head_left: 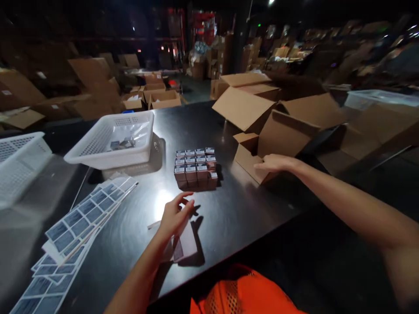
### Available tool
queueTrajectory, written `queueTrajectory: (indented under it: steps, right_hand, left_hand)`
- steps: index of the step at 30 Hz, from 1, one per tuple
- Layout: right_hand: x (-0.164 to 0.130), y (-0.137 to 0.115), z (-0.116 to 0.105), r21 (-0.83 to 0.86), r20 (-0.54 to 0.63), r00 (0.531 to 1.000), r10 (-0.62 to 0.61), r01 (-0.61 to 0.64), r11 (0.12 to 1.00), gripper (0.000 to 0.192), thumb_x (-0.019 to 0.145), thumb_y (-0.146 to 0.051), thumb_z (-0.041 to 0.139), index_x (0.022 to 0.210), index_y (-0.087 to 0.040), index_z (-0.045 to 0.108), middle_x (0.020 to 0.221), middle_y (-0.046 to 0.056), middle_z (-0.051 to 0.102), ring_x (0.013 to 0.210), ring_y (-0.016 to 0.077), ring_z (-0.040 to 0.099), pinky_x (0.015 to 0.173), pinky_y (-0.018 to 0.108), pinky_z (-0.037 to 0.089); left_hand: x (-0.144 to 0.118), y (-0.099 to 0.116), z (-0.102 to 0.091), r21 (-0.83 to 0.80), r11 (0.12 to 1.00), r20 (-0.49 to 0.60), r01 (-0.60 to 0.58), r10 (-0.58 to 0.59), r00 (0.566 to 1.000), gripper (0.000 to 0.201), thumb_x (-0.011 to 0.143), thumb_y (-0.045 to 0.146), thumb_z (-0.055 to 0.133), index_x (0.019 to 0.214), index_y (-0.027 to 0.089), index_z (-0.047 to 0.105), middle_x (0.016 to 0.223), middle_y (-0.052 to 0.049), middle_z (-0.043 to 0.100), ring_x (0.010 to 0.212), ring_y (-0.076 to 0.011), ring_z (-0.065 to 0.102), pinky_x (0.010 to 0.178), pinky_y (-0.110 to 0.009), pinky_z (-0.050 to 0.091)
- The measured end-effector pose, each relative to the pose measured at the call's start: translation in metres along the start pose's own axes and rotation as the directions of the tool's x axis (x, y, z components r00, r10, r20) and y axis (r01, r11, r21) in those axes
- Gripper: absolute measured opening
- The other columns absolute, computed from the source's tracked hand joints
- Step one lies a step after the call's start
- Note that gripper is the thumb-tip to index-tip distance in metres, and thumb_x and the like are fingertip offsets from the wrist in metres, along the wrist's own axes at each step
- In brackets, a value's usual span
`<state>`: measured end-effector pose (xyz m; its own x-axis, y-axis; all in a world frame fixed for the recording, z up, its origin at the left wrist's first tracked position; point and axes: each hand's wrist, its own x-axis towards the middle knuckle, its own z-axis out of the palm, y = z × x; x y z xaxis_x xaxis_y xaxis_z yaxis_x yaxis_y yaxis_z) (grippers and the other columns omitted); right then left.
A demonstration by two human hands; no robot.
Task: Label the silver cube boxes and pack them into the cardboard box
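Note:
My left hand [175, 216] is open above the near part of the table, its fingers curved and apart, with nothing between them. Below it lies a small pale carton [189, 245], partly covered by the hand and wrist. Just beyond the fingertips, a block of small printed boxes [190, 169] stands in tight rows. Over to the right, my right hand [276, 163] grips the near wall of an open cardboard box [250, 163], thumb side toward the table. That box's inside is mostly out of sight behind its flaps.
A white perforated basket [108, 161] holding a clear plastic bag stands at the back left. Sticker sheets [88, 213] fan across the table's left side. Behind the cardboard box sits a larger open carton [245, 107]. Another white basket [22, 161] is at far left.

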<state>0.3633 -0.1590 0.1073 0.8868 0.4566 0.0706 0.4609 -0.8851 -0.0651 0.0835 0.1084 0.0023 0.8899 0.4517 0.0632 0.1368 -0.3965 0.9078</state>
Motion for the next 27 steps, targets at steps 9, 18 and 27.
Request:
queueTrajectory:
  steps: [9,18,27]
  right_hand:
    - [-0.098,-0.134,0.027,0.585,-0.097,0.869,-0.485,0.444,0.679,0.060,0.085,-0.044,0.078,0.136,-0.022,0.056,0.124,0.014,0.068,0.110,0.0293,0.067,0.094,0.043,0.053]
    - [-0.087,-0.205,0.110,0.967,0.232,0.793,-0.563,-0.125,0.222,0.069,0.066,-0.035,0.086,0.122,-0.024,0.047,0.080,-0.006,0.063,0.066,0.0149,0.064,0.059,0.026,0.048]
    - [-0.088,-0.190,0.097,0.903,0.004,0.889,-0.458,0.194,0.384,0.046,0.067,-0.037,0.088,0.107,-0.022,0.071,0.111,0.006,0.067,0.097,0.0218,0.065,0.078,0.032,0.052]
  left_hand:
    - [-0.001,0.003,-0.014,0.163,0.977,-0.488,0.138,-0.041,0.872,0.036,0.096,0.043,0.053,0.080,0.018,0.073,0.063,0.000,0.063,0.062,-0.0143,0.054,0.065,-0.027,0.034]
    - [0.007,-0.001,-0.039,-0.336,0.935,-0.065,0.115,-0.145,0.987,0.055,0.073,0.047,0.077,0.119,0.019,0.069,0.091,-0.001,0.067,0.066,-0.0142,0.062,0.059,-0.027,0.050]
    - [0.011,-0.013,-0.051,-0.400,0.905,0.041,0.144,-0.139,0.989,0.067,0.070,0.035,0.087,0.132,0.019,0.065,0.077,0.002,0.064,0.070,-0.0131,0.060,0.066,-0.025,0.047]
